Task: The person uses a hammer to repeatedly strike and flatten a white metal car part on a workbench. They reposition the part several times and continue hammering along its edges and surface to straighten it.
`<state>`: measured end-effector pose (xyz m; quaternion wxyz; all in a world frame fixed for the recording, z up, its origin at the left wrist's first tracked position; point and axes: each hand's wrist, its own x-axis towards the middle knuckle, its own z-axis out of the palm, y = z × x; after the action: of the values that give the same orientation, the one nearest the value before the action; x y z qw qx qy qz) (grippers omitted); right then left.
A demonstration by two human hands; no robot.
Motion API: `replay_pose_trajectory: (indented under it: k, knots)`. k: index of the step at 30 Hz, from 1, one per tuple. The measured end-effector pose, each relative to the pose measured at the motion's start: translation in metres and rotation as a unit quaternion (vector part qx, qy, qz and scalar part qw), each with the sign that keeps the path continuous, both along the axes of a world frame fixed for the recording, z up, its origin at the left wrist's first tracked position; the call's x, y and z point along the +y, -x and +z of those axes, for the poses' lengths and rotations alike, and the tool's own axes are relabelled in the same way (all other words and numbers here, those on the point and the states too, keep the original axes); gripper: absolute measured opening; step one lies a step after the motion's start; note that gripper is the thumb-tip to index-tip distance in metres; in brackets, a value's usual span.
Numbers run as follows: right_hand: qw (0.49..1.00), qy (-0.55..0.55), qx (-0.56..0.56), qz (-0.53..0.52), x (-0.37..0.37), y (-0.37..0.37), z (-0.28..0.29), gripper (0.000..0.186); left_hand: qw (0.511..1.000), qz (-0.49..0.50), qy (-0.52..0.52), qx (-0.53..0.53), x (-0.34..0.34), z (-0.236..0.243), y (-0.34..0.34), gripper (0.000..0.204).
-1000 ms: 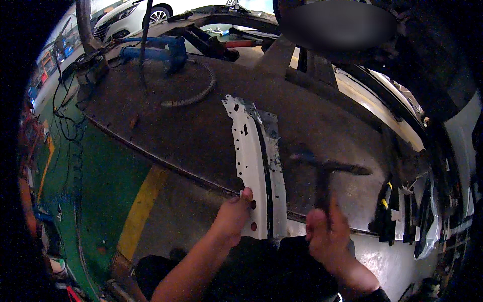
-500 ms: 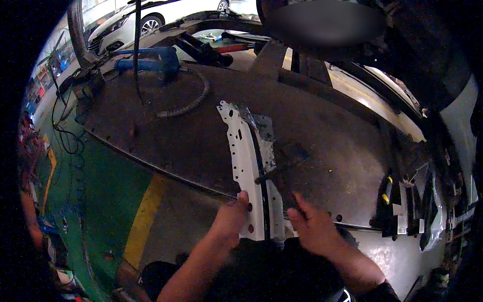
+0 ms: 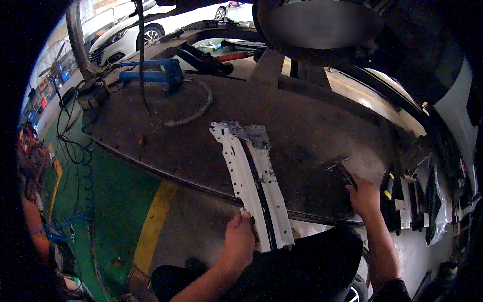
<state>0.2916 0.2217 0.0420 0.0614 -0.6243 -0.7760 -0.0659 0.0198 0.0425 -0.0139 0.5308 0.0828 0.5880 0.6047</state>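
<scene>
A long white sheet-metal car body piece (image 3: pixel 241 173) with a row of small holes and a dark groove lies partly on the brown metal workbench (image 3: pixel 312 113). Its near end juts over the front edge toward my lap. My left hand (image 3: pixel 239 239) pinches the piece's left edge near that end. To the right, my right hand (image 3: pixel 365 196) is wrapped around the dark handle of a hammer (image 3: pixel 346 173). The hammer's head is low over the bench or resting on it; I cannot tell which. A grey, scuffed patch (image 3: pixel 256 135) covers the piece's far end.
A blue pump-like tool (image 3: pixel 156 74) with a coiled hose (image 3: pixel 201 108) sits at the bench's far left. A dark cable (image 3: pixel 142 55) hangs in front of it. Black parts (image 3: pixel 412 201) hang at the right. A white car (image 3: pixel 126 38) stands beyond the bench.
My right hand has carried the hammer away from the piece, to the right and farther out. The piece has shifted nearer, its far end leftward and its near end rightward, with my left hand still on it.
</scene>
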Motion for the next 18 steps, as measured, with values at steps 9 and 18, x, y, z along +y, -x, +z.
replay_pose_trajectory:
  k: [9, 18]
  knots:
    - [0.990, -0.044, 0.099, 0.089, -0.008, 0.013, 0.006, 0.034, 0.982, -0.023, -0.179, 0.053, -0.026, -0.009, -0.009, 0.025]
    - [0.743, 0.273, 0.597, 0.131, -0.083, 0.126, 0.006, 0.042, 0.947, -0.112, -0.214, 0.212, -0.027, -0.007, 0.005, 0.033]
